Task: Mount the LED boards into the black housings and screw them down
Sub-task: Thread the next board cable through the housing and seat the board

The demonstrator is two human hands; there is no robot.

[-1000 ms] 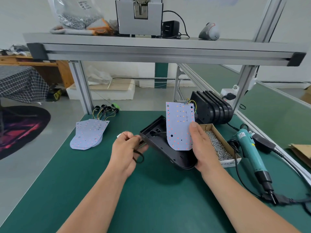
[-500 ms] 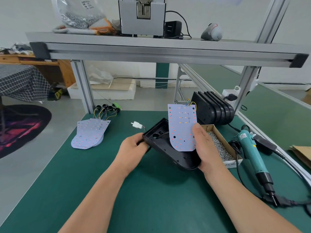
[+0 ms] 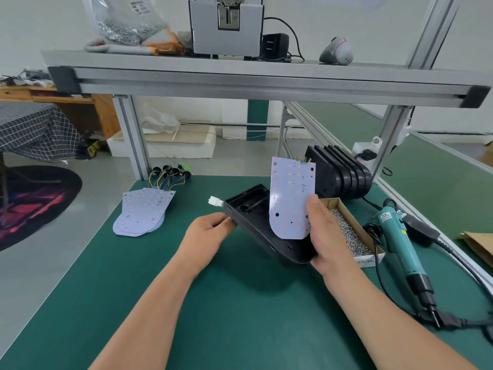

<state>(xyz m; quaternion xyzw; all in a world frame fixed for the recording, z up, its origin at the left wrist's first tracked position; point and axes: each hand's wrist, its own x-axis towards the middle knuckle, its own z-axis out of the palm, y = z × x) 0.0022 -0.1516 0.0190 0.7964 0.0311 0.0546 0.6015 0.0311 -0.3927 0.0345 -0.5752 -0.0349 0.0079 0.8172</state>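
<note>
A black housing (image 3: 250,212) is held tilted above the green table, open side up. My left hand (image 3: 206,232) grips its near-left edge. A white connector (image 3: 214,201) sticks out past the housing's left corner. My right hand (image 3: 324,231) supports the housing's rounded end and pinches a pale LED board (image 3: 290,201) that stands upright over it, wires at its top edge. A pile of LED boards (image 3: 142,213) with wires lies at the left. Several black housings (image 3: 338,176) stand stacked on edge behind.
A cardboard box of screws (image 3: 349,232) sits right of my right hand. A teal electric screwdriver (image 3: 398,243) with its cord lies further right. The aluminium frame's posts (image 3: 134,141) and overhead shelf (image 3: 240,76) cross the back.
My left hand let go of the black cable loop and moved onto the housing's left edge. The white connector now pokes out beyond the housing's corner. The board stays upright in my right hand.
</note>
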